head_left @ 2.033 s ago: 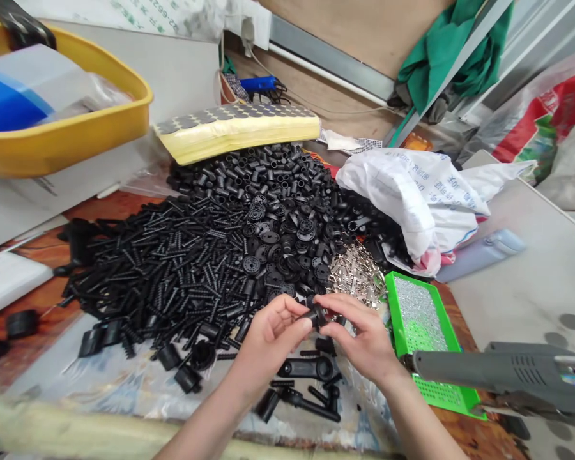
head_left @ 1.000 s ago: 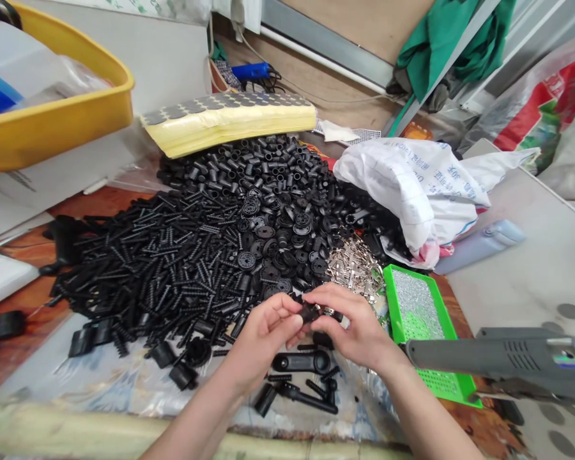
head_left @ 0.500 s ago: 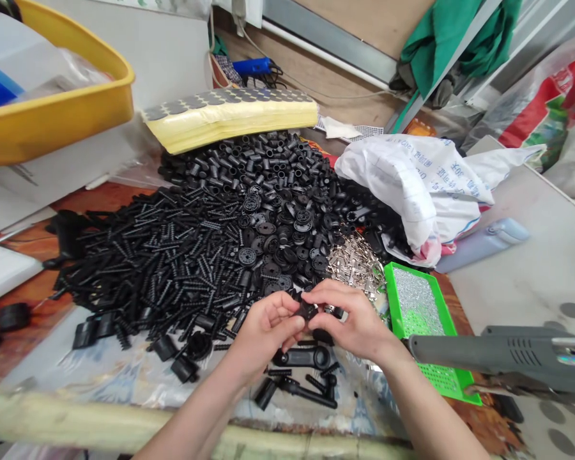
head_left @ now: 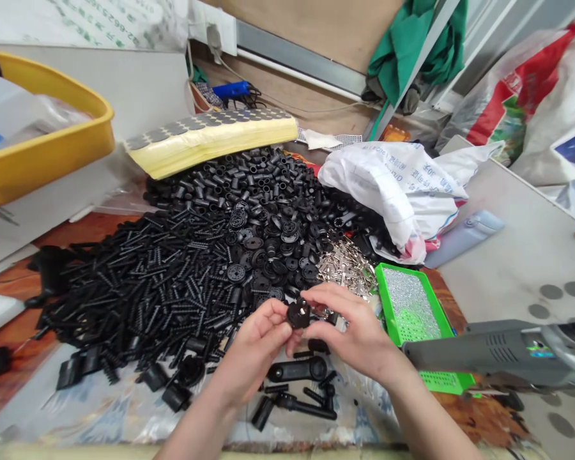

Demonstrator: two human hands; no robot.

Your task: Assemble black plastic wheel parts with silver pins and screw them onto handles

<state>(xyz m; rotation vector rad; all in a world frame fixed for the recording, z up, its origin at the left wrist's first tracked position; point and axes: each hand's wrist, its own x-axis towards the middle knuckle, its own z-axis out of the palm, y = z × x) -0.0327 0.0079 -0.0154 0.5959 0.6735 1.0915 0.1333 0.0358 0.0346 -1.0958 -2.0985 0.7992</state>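
The left hand [head_left: 252,350] and right hand [head_left: 352,327] pinch a small round black plastic part [head_left: 297,314] in front of the wearer, fingers [head_left: 323,295] closed narrowly on its edge. Its round, dull end now faces up toward the camera, its short axis pointing at the lens, where earlier it lay sideways. Below are black handle-shaped moldings [head_left: 297,369]. Beside the hands lie a heap of ribbed black plastic rods [head_left: 172,271], silver metal terminals [head_left: 345,269] and a green perforated tray [head_left: 388,306].

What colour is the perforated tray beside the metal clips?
The tray is bright green, best in the head view.
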